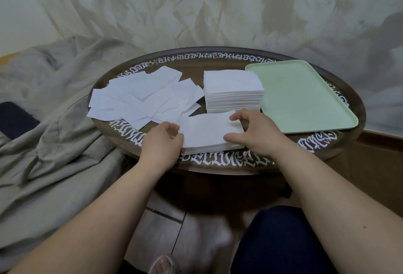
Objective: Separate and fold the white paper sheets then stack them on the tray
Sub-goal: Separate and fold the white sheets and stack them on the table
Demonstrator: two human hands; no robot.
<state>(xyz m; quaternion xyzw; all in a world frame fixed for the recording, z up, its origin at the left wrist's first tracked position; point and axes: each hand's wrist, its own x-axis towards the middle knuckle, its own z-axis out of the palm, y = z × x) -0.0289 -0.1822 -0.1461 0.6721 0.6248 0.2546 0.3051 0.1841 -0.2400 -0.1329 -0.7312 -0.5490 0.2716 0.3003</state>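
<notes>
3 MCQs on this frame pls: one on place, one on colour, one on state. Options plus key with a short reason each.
1. Where is the tray on the table?
A. At the person's right
B. At the person's left
C. On the floor

2. What colour is the tray?
A. Red
B. Light green
C. Black

3. What are the left hand and right hand doing?
A. Resting in the lap
B. Both lifting the tray
C. Both holding the small stack at the table's near edge

Key:
1 A: the tray lies right of the tall stack, while the loose sheets are spread at left.
2 B: its surface is pale green.
3 C: the fingers of each hand curl on one end of that stack; nothing lies on the tray yet.
</notes>
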